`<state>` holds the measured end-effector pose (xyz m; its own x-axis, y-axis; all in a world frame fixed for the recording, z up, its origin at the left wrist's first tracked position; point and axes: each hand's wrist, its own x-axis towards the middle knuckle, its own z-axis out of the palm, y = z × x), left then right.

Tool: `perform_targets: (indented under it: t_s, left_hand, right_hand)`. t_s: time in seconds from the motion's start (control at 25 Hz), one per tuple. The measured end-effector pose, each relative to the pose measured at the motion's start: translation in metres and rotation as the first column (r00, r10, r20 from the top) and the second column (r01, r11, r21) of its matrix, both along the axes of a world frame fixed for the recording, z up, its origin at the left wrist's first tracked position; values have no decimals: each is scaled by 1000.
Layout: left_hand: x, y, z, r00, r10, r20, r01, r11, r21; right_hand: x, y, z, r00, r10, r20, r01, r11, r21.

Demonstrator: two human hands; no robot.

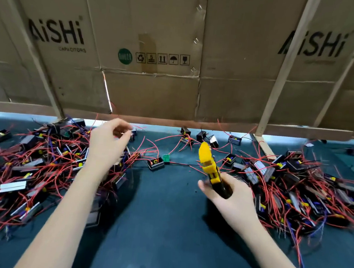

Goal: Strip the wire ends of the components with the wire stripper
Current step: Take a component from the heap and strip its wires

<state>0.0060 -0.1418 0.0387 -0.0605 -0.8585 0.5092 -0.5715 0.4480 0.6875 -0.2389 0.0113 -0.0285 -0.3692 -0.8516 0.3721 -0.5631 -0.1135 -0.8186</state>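
R hand (230, 195) grips yellow wire stripper (208, 165); L hand (108, 142) curled over left component pile (28, 167).

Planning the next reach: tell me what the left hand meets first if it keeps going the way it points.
Probably the small black component just beyond the left hand's fingertips, among red wires; depth is uncertain.

Dim, soft overhead light — faint shadows under both arms, motion blur, wide-angle bending at edges.

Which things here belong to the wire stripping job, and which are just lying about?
Job: wire stripper gripped in right hand; left hand over the left component pile; right component pile.
Lying about: cardboard sheets; wooden battens; green part.
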Motion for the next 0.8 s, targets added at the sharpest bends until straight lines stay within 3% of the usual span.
perform_targets:
  t_s: [0.12, 0.24, 0.36, 0.52, 0.68, 0.76, 0.8]
  left_hand:
    - [22, -4, -31, 968, 136, 211, -147, 989, 37]
    - [26, -4, -49, 905, 39, 424, -108, 984, 141]
    - [24, -7, -55, 886, 51, 461, -127, 983, 135]
    - [23, -9, -60, 933, 149, 327, -190, 977, 98]
    - [30, -6, -53, 995, 95, 23, -98, 976, 197]
    - [37, -2, -44, 985, 41, -169, -2, 974, 226]
    - [42, -1, -41, 980, 62, -190, -24, 981, 192]
  right_hand:
    - [-1, -1, 0, 995, 41, 95, -44, 998, 39]
    - [0, -1, -1, 993, 58, 103, -63, 997, 42]
    - [-1, 0, -2, 991, 55, 118, -61, 997, 50]
    - [-2, -1, -1, 989, 61, 135, -68, 997, 47]
    - [-7, -2, -1, 958, 72, 277, -83, 996, 27]
    - [-10, -2, 0, 936, 68, 345, -72, 997, -1]
    - [-11, -2, 1, 927, 70, 367, -70, 997, -15]
